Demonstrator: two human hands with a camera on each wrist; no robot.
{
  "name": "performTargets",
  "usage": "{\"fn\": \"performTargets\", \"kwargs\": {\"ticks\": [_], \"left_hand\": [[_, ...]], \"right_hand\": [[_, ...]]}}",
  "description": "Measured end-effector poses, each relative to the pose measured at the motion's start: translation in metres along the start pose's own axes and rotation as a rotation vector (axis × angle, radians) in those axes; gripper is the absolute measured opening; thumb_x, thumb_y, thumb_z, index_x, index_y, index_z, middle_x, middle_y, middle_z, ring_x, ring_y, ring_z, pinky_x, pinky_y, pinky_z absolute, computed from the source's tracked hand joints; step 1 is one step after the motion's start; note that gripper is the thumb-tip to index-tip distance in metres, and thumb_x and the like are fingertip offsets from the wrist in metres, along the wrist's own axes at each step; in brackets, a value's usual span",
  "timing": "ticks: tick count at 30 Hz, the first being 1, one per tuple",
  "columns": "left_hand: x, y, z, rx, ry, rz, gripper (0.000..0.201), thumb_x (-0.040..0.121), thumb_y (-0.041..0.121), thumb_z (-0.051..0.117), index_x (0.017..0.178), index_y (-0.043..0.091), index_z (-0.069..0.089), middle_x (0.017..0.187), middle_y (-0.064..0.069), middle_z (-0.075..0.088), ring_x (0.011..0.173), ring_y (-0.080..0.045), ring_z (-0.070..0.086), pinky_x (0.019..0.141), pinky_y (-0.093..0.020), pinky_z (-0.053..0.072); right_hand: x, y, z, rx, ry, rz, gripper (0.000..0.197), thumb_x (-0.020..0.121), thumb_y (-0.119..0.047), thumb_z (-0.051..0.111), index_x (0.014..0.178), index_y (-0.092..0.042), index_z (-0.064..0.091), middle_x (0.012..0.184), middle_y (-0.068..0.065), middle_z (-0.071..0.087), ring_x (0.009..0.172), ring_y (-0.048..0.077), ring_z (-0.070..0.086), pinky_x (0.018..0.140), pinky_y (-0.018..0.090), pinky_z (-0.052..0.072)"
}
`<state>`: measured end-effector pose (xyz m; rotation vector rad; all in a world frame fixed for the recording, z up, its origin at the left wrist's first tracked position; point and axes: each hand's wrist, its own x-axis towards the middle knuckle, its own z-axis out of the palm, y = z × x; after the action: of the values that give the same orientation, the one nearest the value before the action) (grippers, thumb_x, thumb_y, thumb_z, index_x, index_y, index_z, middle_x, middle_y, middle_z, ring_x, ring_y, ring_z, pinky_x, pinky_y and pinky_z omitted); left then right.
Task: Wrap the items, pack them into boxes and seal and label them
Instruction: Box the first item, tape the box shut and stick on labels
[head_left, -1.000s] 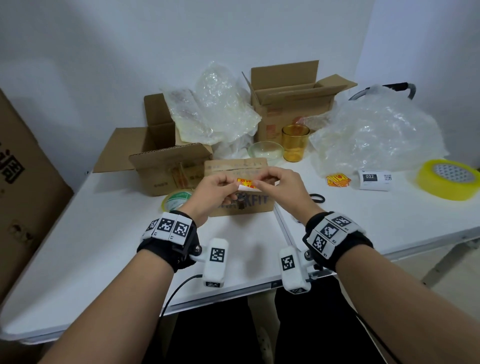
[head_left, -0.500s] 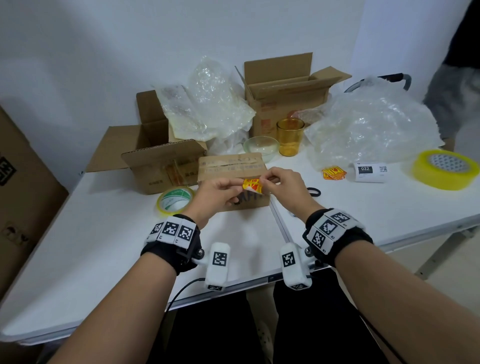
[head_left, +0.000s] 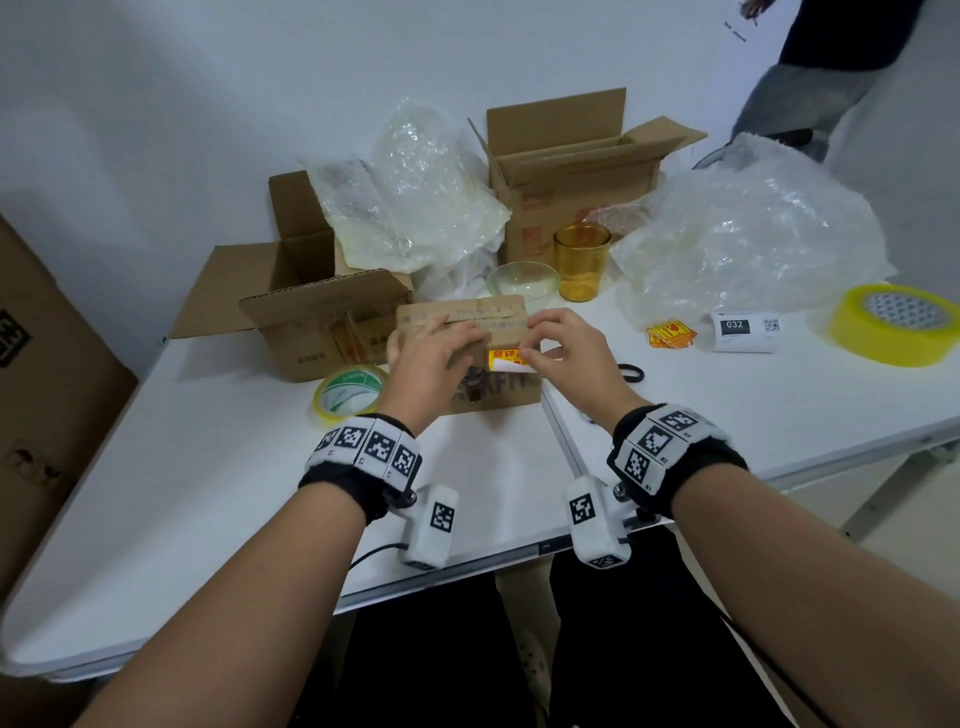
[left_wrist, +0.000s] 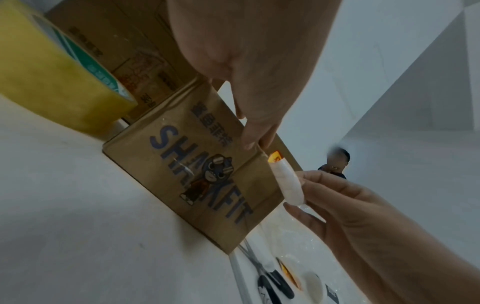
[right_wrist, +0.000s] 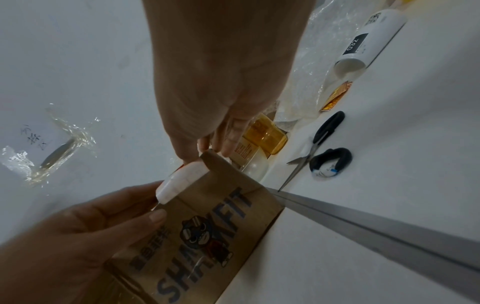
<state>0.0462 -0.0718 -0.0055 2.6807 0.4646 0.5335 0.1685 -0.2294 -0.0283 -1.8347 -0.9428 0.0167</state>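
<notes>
Box (head_left: 467, 358), sealed with tape and printed SHAKFIT, stands on the white table (head_left: 208, 499) at the centre of the head view, with both hands on it. The left hand (head_left: 431, 358) lies over its top and front at 9 o'clock, fingers spread flat. The right hand (head_left: 566, 358), at 3 o'clock, pinches a yellow-red sticker (head_left: 506, 359) with a white backing strip against the box's upper front edge. A green-cored tape roll (head_left: 349, 395) sits at 8 o'clock of the box, an open carton (head_left: 311, 322) at 10 o'clock. At 12 to 1 o'clock are a glass bowl (head_left: 522, 280) and an amber cup (head_left: 581, 262), with a second open carton (head_left: 571, 171) behind them. Bubble wrap (head_left: 748, 244) is piled at 2 o'clock; spare stickers (head_left: 670, 333), a white label roll (head_left: 745, 331) and a big yellow tape roll (head_left: 896, 325) lie at 3 o'clock.

From the left wrist, the left hand (left_wrist: 249, 61) reaches down to the box (left_wrist: 197, 174), fingertips (left_wrist: 255, 135) on its top edge. The right hand (left_wrist: 376, 226) at 4 o'clock holds the curled white strip of the sticker (left_wrist: 287, 183) between thumb and fingers. The tape roll (left_wrist: 52, 78) is at 10 o'clock.

From the right wrist, the right hand (right_wrist: 223, 72) meets the box (right_wrist: 215, 226) at its top corner. The left hand (right_wrist: 78, 236) at 8 o'clock touches the sticker (right_wrist: 182, 181). Scissors (right_wrist: 319, 146) lie at 3 o'clock, the label roll (right_wrist: 369, 41) at 1 o'clock.
</notes>
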Motion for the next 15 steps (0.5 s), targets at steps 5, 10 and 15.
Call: {"fn": "performTargets", "kwargs": {"ticks": [5, 10, 15], "left_hand": [[0.016, 0.001, -0.007, 0.058, -0.068, -0.031, 0.043, 0.1, 0.02, 0.05, 0.136, 0.043, 0.052, 0.148, 0.02, 0.043, 0.142, -0.012, 0.028, 0.105, -0.057, 0.022], [0.032, 0.0, -0.011, 0.046, -0.081, -0.039, 0.041, 0.099, 0.022, 0.049, 0.133, 0.044, 0.055, 0.135, 0.011, 0.057, 0.13, -0.02, 0.044, 0.099, -0.053, 0.034], [0.048, -0.003, -0.017, 0.123, -0.105, 0.006, 0.04, 0.1, 0.024, 0.048, 0.133, 0.044, 0.055, 0.135, 0.006, 0.06, 0.126, -0.024, 0.051, 0.105, -0.052, 0.036]], "right_hand": [[0.012, 0.0, -0.005, 0.007, -0.03, -0.002, 0.007, 0.087, -0.011, 0.068, 0.08, -0.009, 0.069, 0.118, -0.006, 0.057, 0.106, 0.013, 0.058, 0.092, 0.03, 0.053], [0.03, 0.004, -0.005, -0.058, -0.052, 0.009, 0.008, 0.087, -0.008, 0.066, 0.08, -0.007, 0.071, 0.123, -0.002, 0.057, 0.106, 0.009, 0.055, 0.088, 0.014, 0.047], [0.048, 0.005, -0.003, -0.098, -0.021, 0.008, 0.008, 0.086, -0.012, 0.068, 0.08, -0.008, 0.072, 0.119, -0.001, 0.06, 0.106, 0.012, 0.056, 0.095, 0.026, 0.044]]}}
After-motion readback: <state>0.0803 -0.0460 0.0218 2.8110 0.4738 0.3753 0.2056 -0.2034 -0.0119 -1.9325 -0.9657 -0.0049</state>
